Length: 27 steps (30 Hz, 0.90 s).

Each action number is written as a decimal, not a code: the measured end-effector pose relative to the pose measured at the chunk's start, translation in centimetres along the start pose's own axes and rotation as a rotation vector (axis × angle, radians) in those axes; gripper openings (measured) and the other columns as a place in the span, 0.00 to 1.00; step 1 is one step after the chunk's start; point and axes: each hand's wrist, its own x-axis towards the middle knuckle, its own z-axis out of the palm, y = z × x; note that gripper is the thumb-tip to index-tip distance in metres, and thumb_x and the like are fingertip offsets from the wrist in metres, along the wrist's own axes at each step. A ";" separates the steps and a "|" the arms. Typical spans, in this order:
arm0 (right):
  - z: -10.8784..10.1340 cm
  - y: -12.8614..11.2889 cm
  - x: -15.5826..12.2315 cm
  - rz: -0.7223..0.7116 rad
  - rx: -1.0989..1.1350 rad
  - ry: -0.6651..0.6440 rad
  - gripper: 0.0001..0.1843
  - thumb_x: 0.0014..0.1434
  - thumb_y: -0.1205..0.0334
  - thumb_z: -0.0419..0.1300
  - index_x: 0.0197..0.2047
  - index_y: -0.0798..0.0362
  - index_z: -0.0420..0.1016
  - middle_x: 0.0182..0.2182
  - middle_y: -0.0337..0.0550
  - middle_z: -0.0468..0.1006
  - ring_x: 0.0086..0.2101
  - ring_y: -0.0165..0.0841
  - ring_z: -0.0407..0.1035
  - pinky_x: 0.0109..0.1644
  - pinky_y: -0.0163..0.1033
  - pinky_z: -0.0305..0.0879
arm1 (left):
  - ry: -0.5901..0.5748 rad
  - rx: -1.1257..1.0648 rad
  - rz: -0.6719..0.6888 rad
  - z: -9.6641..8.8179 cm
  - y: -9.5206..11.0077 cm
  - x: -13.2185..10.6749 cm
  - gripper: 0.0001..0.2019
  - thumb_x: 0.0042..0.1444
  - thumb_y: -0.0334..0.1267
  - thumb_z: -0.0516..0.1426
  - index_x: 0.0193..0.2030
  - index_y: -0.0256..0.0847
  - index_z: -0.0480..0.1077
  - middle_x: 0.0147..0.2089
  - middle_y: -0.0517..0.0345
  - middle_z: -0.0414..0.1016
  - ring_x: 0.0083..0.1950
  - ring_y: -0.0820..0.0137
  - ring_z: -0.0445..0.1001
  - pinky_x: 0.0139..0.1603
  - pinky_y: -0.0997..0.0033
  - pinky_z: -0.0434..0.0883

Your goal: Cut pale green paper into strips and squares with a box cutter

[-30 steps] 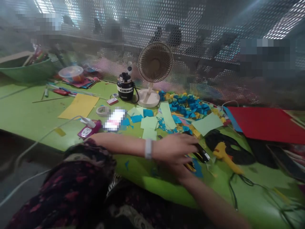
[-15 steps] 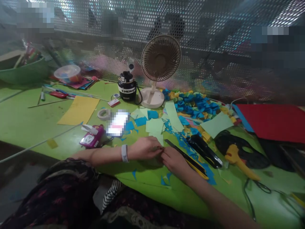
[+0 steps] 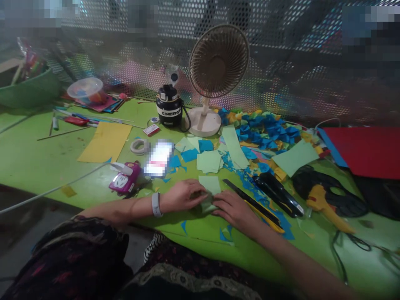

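A small pale green paper piece (image 3: pixel 206 205) is between my two hands, low over the front of the green table (image 3: pixel 150 204). My left hand (image 3: pixel 184 195), with a pale band on the wrist, pinches its left side with curled fingers. On its right side, my right hand (image 3: pixel 233 209) holds the edge with thumb and fingertips. Just beyond lies another pale green paper square (image 3: pixel 210 183), partly hidden by the hands. A black-bladed, yellow-handled cutter (image 3: pixel 256 204) rests by my right hand, next to a black stapler (image 3: pixel 278 195).
Blue and yellow paper pieces (image 3: pixel 268 129) are heaped behind. A fan (image 3: pixel 204 121), black bottle (image 3: pixel 168 106), tape roll (image 3: pixel 139 146), lit phone (image 3: pixel 159 158) and purple plug adapter (image 3: pixel 124 179) stand around. A yellow glue gun (image 3: pixel 328 210) with a cord lies right, a yellow sheet (image 3: pixel 104 141) left.
My hands, earlier close together with fingertips meeting, have moved slightly apart. The small green paper between them now shows. The view has shifted a little.
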 end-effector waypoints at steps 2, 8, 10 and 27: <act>-0.4 0.0 0.3 0.026 0.014 0.056 0.09 0.70 0.63 0.59 0.45 0.48 0.82 0.42 0.47 0.85 0.44 0.40 0.79 0.53 0.52 0.77 | 0.032 -0.068 -0.077 -0.6 0.2 0.3 0.19 0.68 0.52 0.56 0.36 0.39 0.77 0.34 0.52 0.78 0.34 0.68 0.74 0.37 0.71 0.68; -2.9 -0.5 2.3 0.138 -0.048 0.326 0.09 0.69 0.63 0.62 0.50 0.48 0.81 0.45 0.48 0.85 0.46 0.40 0.78 0.57 0.52 0.75 | -0.118 -0.768 -0.543 -1.1 0.3 1.2 0.36 0.64 0.71 0.50 0.28 0.36 0.75 0.27 0.51 0.76 0.28 0.69 0.74 0.32 0.71 0.70; -3.1 -1.0 2.8 0.038 -0.066 0.305 0.11 0.68 0.64 0.63 0.52 0.47 0.80 0.47 0.48 0.85 0.48 0.39 0.78 0.63 0.54 0.71 | -0.111 -1.041 -0.604 -0.4 0.1 1.4 0.30 0.59 0.68 0.61 0.35 0.36 0.77 0.29 0.55 0.77 0.28 0.71 0.74 0.33 0.72 0.72; -1.5 -1.0 2.3 0.183 0.203 0.280 0.06 0.65 0.61 0.65 0.41 0.44 0.85 0.70 0.48 0.67 0.70 0.49 0.58 0.69 0.62 0.62 | 0.020 -1.377 -0.502 1.8 -0.6 1.2 0.19 0.52 0.45 0.73 0.45 0.37 0.78 0.43 0.49 0.83 0.41 0.67 0.82 0.45 0.67 0.78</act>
